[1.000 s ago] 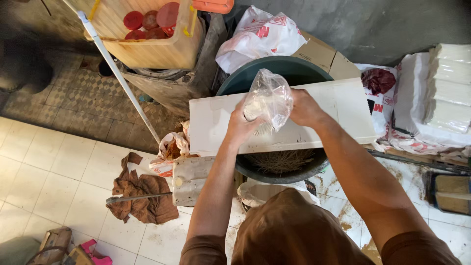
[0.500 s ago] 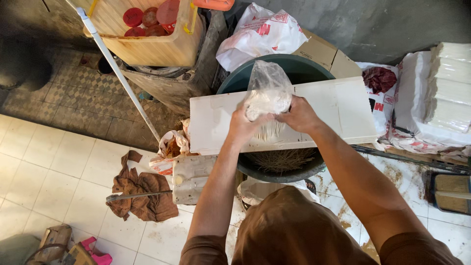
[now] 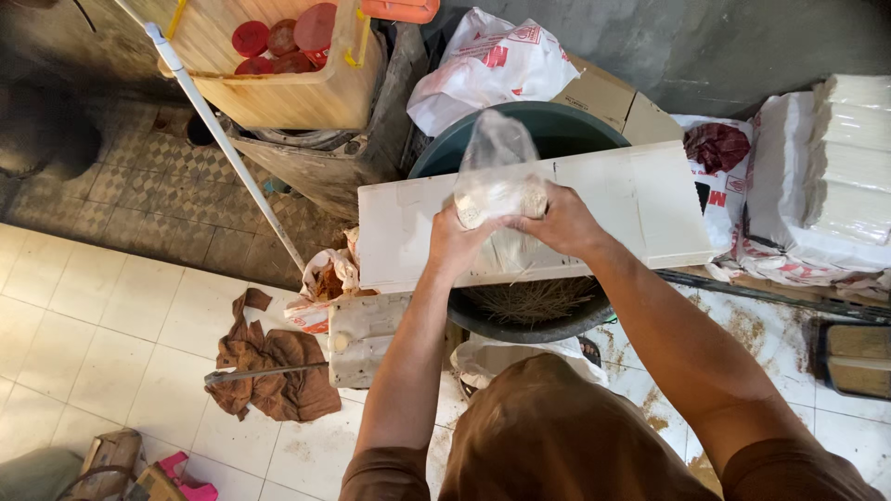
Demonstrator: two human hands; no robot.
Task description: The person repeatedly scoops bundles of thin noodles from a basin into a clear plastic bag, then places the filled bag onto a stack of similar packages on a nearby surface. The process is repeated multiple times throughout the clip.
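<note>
Both hands hold a clear plastic bag (image 3: pixel 495 176) filled with thin pale sticks, standing upright over a white board (image 3: pixel 650 199). My left hand (image 3: pixel 455 243) grips its lower left side. My right hand (image 3: pixel 563 223) grips its lower right side. The board lies across a dark round tub (image 3: pixel 557 125). More thin sticks (image 3: pixel 534 301) lie inside the tub below the board.
A white pole (image 3: pixel 223 139) leans at the left by a wooden crate (image 3: pixel 288 93) of red lids. A brown rag (image 3: pixel 269 371) lies on the tiled floor. White bags (image 3: pixel 492 60), cardboard boxes (image 3: pixel 603 97) and stacked white packs (image 3: pixel 849 167) sit behind and right.
The bag has turned from tilted to upright and stretched taller. My right hand has slid from its side down to its lower part, closer to my left hand.
</note>
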